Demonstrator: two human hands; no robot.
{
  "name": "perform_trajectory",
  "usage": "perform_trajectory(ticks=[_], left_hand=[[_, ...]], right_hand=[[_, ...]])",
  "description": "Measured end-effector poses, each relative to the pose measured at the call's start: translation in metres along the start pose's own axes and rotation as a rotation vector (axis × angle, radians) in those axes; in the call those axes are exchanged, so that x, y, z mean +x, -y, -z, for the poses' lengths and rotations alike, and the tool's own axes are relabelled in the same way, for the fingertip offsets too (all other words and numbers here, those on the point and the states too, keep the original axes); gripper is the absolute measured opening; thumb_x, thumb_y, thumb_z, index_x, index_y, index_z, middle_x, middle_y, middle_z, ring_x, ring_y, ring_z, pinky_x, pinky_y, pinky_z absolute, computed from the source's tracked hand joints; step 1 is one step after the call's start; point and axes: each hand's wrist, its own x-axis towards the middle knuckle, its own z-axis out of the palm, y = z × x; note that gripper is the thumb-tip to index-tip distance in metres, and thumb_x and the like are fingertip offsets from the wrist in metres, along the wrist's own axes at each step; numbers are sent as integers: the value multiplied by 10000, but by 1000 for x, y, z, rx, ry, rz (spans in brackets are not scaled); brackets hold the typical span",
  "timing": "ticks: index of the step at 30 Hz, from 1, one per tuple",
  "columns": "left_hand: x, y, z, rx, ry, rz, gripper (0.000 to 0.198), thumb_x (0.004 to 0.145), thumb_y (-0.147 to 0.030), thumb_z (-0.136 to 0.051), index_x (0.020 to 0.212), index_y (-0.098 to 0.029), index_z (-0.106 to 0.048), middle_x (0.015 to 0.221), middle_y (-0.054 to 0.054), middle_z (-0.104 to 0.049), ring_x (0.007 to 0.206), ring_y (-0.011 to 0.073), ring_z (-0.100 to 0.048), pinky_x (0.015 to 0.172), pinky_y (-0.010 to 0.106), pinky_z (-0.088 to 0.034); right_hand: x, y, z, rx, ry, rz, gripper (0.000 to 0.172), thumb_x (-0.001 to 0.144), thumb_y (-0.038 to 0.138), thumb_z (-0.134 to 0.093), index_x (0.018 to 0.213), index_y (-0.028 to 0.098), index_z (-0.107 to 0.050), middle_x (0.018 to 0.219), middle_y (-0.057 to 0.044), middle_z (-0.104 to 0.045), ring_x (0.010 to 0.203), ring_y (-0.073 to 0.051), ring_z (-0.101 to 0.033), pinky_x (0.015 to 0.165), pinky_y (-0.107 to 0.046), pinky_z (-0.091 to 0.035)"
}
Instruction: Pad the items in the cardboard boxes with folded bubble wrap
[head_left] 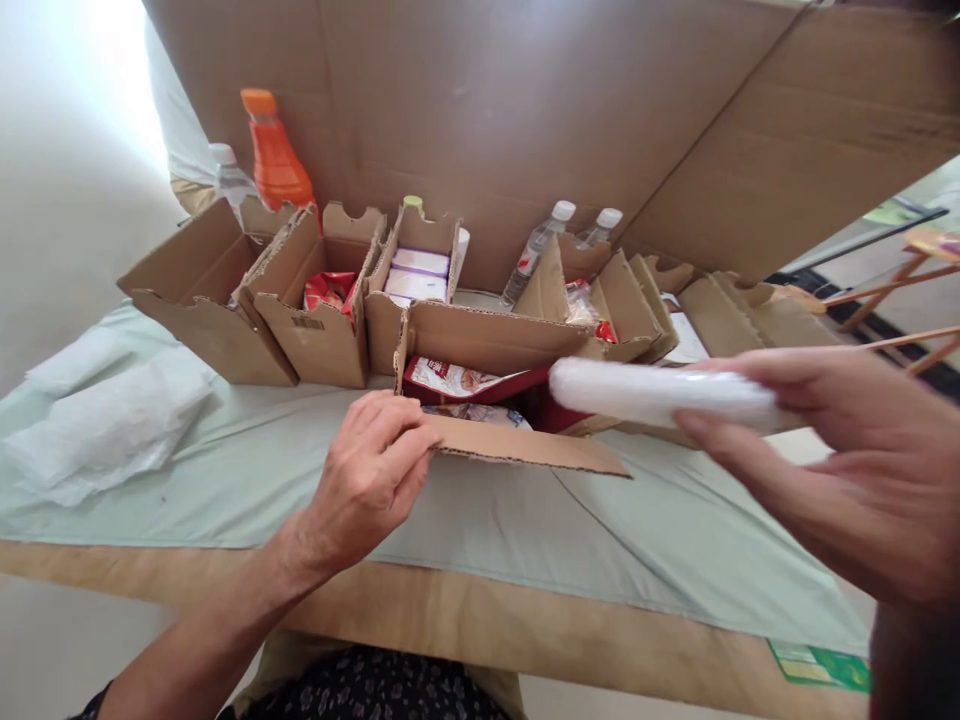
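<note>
My left hand [375, 460] is closed on the front wall of a low, wide cardboard box [525, 445], near its left corner. Inside that box lie red and white printed packets [465, 380], partly hidden by the wall. My right hand [847, 450] grips one end of a long white roll [637, 390], with a shiny, plastic-looking surface; its exact kind I cannot make out. The roll is held level above the box's right end, its left tip over the opening. My right hand is somewhat blurred.
Taller cardboard bins [315, 340] stand in a row behind, one holding white and purple packs [416, 275]. An orange bottle [277, 160] and clear bottles [536, 250] stand behind them, before a cardboard panel [480, 110]. Crumpled clear plastic [112, 420] lies left on the green cloth [262, 480].
</note>
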Motion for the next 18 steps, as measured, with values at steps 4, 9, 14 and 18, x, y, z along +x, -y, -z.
perform_trajectory(ticks=[4,9,14,18], left_hand=[[-8,1,-3,-46,4,9,251,931,-38,-602,1082,-236,-638,1017,45,-699,1033,208,-679,1054,464,-523],[-6,2,-3,-73,-12,25,222,921,-29,-632,1058,-202,-653,1002,47,-702,1009,194,-687,1065,455,-514],[-11,4,-3,-83,9,23,223,919,-36,-638,1070,-200,-656,1044,57,-704,1045,208,-685,1091,491,-494],[-15,4,-5,-78,-3,23,233,923,-33,-625,1070,-212,-650,1035,49,-702,1050,208,-692,1092,482,-494]], right_hand=[[24,8,-37,-56,308,99,288,942,551,-648,945,271,-714,769,-2,-715,545,-118,-550,520,-316,-400],[41,13,-85,-40,617,18,186,906,328,-607,1040,228,-688,866,-2,-757,732,-174,-666,652,-289,-459],[48,6,-99,-372,734,143,180,910,305,-607,964,215,-753,993,-62,-777,930,-247,-711,710,-310,-462],[51,11,-108,-654,807,147,231,939,323,-594,865,195,-773,904,-107,-774,835,-271,-716,635,-323,-432]])
